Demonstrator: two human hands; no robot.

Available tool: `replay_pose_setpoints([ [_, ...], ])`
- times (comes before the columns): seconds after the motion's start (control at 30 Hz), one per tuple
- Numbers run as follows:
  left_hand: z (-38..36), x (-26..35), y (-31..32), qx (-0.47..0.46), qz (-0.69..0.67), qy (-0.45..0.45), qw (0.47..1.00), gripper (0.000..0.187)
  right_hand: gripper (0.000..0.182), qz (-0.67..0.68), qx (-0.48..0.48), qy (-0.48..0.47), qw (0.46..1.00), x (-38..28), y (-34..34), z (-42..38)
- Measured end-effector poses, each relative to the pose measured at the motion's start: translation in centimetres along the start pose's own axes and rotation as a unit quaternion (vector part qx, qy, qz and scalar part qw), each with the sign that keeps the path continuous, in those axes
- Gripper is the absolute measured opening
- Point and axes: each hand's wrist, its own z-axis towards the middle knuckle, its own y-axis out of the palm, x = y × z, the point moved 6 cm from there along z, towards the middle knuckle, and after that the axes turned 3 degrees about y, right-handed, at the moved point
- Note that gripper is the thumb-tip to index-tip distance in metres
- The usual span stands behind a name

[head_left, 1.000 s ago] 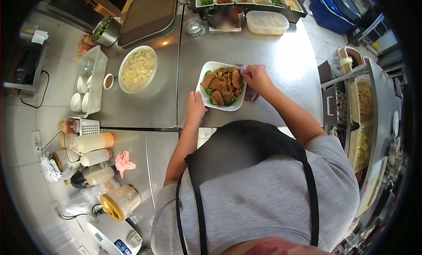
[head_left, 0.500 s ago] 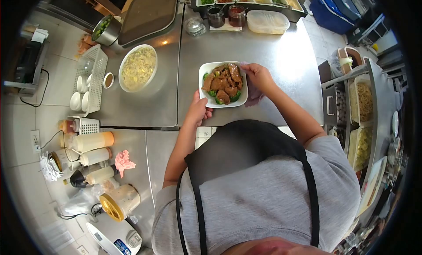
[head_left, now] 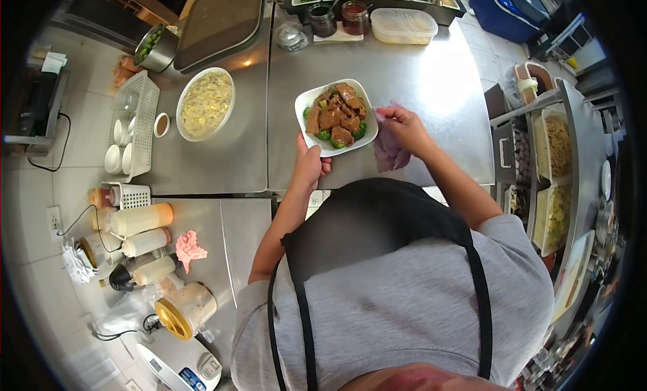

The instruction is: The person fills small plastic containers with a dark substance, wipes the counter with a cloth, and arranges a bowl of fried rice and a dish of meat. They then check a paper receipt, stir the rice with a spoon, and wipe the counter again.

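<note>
A white square bowl (head_left: 302, 102) is tilted slightly in my left hand (head_left: 309, 164), whose thumb lies over the lower-left rim with the fingers curled beneath. In the bowl, pieces of brown sauced meat (head_left: 330, 117) lie over green broccoli (head_left: 342, 137). To the right of the bowl, my right hand (head_left: 408, 131) pinches a purple cloth (head_left: 390, 152) that hangs down toward the steel counter (head_left: 283, 67). My right fingertips are just off the bowl's right rim.
On the left are an oval dish of fried rice (head_left: 206, 104), a sauce cup (head_left: 162, 125) and a white basket (head_left: 141, 135). Two sauce jars (head_left: 355, 18) and a lidded plastic container (head_left: 404, 27) line the back. Squeeze bottles (head_left: 141, 219) lie at lower left.
My right hand has moved right, away from the bowl's rim, with the cloth now in fuller view. The bowl has turned a little in my left hand and shifted slightly up and left.
</note>
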Motion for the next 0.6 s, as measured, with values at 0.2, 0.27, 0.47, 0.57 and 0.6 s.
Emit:
replay_pose_setpoints([
  [0.2,0.0,0.4,0.1,0.025,0.013,0.003,1.0,0.052,0.015,-0.267,0.001,-0.207,0.941,-3.4,1.1,-2.6],
  [0.27,0.1,0.5,0.3,0.032,0.017,0.005,0.999,0.052,0.016,-0.301,0.004,-0.182,0.936,-4.5,0.9,-1.9],
  [0.47,0.4,0.5,0.3,0.045,0.007,0.018,0.999,0.052,0.019,-0.442,-0.176,-0.117,0.872,-5.6,2.7,-0.8],
  [0.57,0.5,0.5,0.3,0.026,0.003,0.025,0.999,0.055,0.023,-0.439,-0.271,-0.084,0.853,-5.1,-0.4,0.7],
  [0.6,0.6,0.5,0.2,0.029,-0.005,0.023,0.999,0.054,0.028,-0.45,-0.244,-0.049,0.858,-5.7,-2.1,0.9],
])
